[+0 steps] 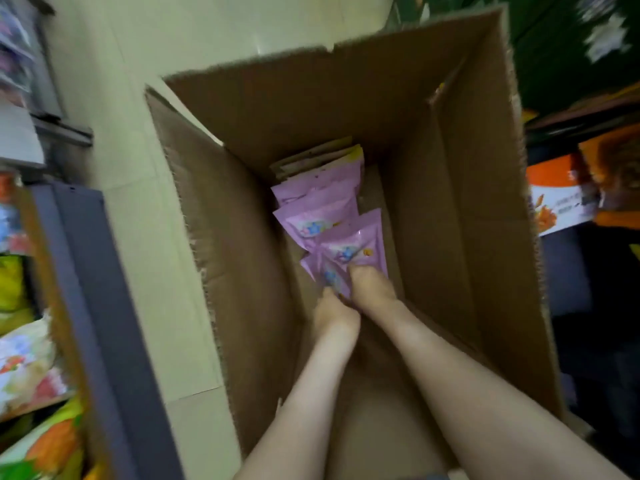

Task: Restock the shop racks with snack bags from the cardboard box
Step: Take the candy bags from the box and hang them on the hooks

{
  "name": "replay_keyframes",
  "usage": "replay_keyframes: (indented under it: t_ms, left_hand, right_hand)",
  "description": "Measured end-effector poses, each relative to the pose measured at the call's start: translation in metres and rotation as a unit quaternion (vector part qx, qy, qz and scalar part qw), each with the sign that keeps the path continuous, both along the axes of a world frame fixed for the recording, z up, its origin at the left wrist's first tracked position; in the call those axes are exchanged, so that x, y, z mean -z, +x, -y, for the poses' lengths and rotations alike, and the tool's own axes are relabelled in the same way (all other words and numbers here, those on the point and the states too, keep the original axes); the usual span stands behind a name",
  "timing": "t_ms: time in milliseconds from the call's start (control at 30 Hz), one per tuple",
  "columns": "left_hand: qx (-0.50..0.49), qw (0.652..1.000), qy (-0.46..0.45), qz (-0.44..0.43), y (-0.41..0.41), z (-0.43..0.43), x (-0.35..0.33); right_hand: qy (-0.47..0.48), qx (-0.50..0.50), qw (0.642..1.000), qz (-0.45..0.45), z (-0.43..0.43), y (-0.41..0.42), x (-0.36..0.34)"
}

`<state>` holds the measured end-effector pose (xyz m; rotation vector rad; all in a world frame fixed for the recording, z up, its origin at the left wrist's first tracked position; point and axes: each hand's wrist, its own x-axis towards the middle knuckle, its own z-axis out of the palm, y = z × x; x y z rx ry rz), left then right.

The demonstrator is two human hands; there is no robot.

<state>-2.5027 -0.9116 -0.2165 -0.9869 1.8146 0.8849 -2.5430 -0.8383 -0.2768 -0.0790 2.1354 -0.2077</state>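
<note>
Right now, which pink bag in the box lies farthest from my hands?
The pink bag at the row's far end, against the yellowish packets; the other pink ones overlap nearer you.

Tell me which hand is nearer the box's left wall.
Left. The left hand holds the pink bags on the side toward the box's left wall; the right hand holds them beside it, nearer the middle.
</note>
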Motion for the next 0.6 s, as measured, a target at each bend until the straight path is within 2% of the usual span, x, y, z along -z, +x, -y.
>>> replay_keyframes:
  t_ms: [133,267,400,500,600]
  left_hand:
    - [0.098,0.990,0.077,-0.071,0.005,-0.001,-0.085]
    - [0.226,0.957,0.110,-0.144,0.011,-0.003,-0.194]
    - [0.181,0.943,0.075,-0.269,0.008,-0.016,-0.315]
    - [0.249,0.907,0.114,-0.318,0.015,-0.035,-0.397]
    - [0.394,0.835,0.100,-0.370,0.021,-0.050,-0.456]
  right_hand:
    - [-0.058,0.091,0.994,-0.020,-0.002,0.002,-0.119]
    - [-0.120,0.265,0.952,-0.095,-0.021,0.004,-0.258]
    - [-0.174,0.373,0.893,-0.181,-0.033,0.022,-0.386]
    - [-0.183,0.377,0.868,-0.267,-0.051,0.046,-0.457]
    - [-0.186,0.415,0.833,-0.315,-0.081,0.073,-0.518]
